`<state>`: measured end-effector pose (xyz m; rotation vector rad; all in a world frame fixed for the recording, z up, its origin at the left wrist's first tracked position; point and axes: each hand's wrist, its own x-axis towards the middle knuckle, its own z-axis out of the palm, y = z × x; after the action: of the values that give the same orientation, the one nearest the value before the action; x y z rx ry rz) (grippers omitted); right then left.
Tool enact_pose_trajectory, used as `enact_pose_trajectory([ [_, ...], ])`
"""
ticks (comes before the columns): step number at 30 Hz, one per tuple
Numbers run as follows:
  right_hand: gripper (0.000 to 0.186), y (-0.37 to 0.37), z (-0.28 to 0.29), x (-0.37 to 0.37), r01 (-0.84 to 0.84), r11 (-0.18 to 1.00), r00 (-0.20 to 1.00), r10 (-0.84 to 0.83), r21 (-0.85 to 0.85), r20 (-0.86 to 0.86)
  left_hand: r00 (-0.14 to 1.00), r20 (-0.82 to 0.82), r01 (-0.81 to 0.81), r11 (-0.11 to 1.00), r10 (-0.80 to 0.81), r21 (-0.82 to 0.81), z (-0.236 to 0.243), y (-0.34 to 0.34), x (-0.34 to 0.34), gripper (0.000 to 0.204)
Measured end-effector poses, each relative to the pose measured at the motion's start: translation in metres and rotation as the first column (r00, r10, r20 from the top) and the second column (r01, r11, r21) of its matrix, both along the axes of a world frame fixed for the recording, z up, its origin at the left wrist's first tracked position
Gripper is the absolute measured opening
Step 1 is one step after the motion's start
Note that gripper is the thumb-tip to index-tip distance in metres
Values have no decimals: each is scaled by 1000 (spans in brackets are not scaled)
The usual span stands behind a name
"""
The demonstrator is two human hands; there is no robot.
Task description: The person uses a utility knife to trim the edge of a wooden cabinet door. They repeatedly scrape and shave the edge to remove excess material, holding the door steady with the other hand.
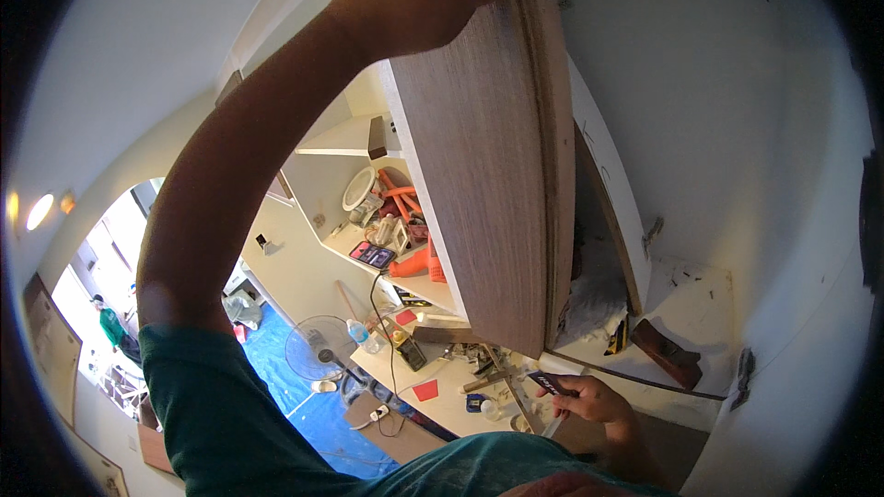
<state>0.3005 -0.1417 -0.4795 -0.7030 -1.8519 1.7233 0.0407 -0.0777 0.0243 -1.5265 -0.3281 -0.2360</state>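
My left hand [414, 0] reaches up to the top of a tall brown wood-grain panel [483, 175]. Its visible fingers are stretched out and apart against the panel near the long edge; some are cut off by the top of the view. Low and to the right, my right hand [594, 402] is closed around a dark, flat-handled tool [546, 384] with pale lettering. A light strip shows below those fingers, and I cannot make out whether it belongs to the tool. A reddish-brown wooden hand plane [665, 354] lies on the ledge to the right.
Left of the panel, a shelf holds orange tools [419, 262] and a phone [372, 254]. Below is a cluttered worktable [451, 410] with a water bottle [363, 336]. A fan [315, 350] stands over blue floor sheeting [276, 373]. A person [112, 324] in green is far left.
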Motion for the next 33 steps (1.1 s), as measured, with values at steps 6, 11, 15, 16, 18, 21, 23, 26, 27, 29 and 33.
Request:
enact_pose_trajectory([
  [6, 33, 3, 4, 0, -17, 997, 996, 10, -81, -88, 996, 88, -40, 997, 35, 58, 15, 6, -4, 32],
  [11, 58, 12, 39, -4, 126, 985, 948, -154, -116, -279, 852, 468, 250, 968, -236, 32, 5, 27, -1, 40],
  [15, 66, 34, 104, -15, 463, 850, 831, -317, 252, -457, 550, 687, 586, 805, -476, 89, -27, 45, 4, 41],
  [16, 59, 37, 134, -21, 488, 798, 818, -276, 354, -505, 474, 735, 615, 780, -484, 117, -38, 50, 0, 41],
  [18, 53, 47, 187, -28, 616, 544, 771, -266, 570, -579, 365, 666, 682, 674, -651, 284, -74, 68, 3, 23],
  [21, 48, 66, 240, -36, 713, 65, 680, -310, 699, -665, 239, 831, 820, 563, -503, 104, -143, 52, 24, 17],
  [23, 45, 77, 264, -52, 710, -39, 663, -300, 704, -686, 234, 880, 878, 478, -414, -9, -173, 41, 27, 16],
  [26, 43, 83, 290, -59, 713, -25, 665, -293, 700, -687, 275, 955, 924, 303, -109, -232, -176, 8, 44, 27],
  [27, 43, 87, 295, -62, 720, -13, 668, -258, 694, -698, 270, 962, 918, 312, -41, -245, -172, 4, 49, 30],
  [29, 43, 94, 302, -64, 715, -28, 678, -218, 698, -702, 255, 962, 903, 332, 96, -273, -166, -2, 56, 35],
  [33, 44, 97, 308, -64, 683, -26, 704, -244, 730, -667, 253, 945, 906, 292, 206, -306, -160, 3, 52, 37],
])
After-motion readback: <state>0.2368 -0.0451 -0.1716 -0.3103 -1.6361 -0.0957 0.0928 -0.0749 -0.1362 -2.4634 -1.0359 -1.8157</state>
